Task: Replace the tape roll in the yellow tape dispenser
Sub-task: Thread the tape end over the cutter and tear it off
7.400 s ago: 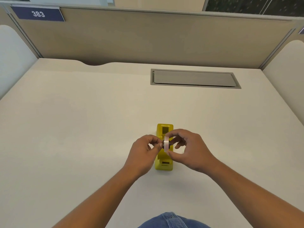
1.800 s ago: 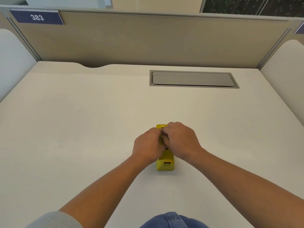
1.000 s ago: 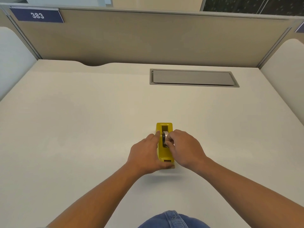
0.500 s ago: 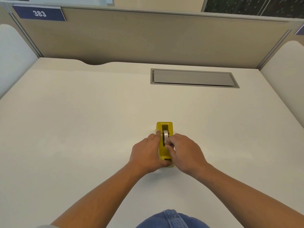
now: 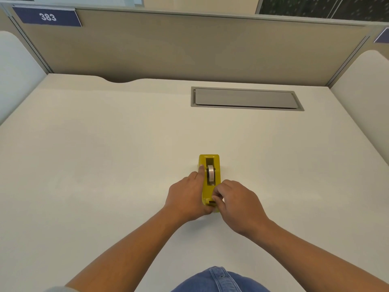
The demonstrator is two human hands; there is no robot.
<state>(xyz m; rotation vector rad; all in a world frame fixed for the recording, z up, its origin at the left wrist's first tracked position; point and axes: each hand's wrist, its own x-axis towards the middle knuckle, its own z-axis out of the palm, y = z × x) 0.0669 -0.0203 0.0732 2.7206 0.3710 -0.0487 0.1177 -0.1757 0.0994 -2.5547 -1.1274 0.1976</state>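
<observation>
Desk (image 5: 105,165): tape roll (image 5: 210,172) in yellow dispenser (image 5: 217,165), left hand (image 5: 187,197) grip clasping it, right hand (image 5: 237,203) pinching near end.

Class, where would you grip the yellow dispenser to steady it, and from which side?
Grip the dispenser by its long flat side walls, coming from above. It is narrow, lying flat on the desk, and the roll fills the top slot.

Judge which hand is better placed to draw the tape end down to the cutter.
Right, probably. The right hand has its fingertips at the dispenser's near end, below the seated tape roll; the left hand braces the dispenser's side.
</observation>
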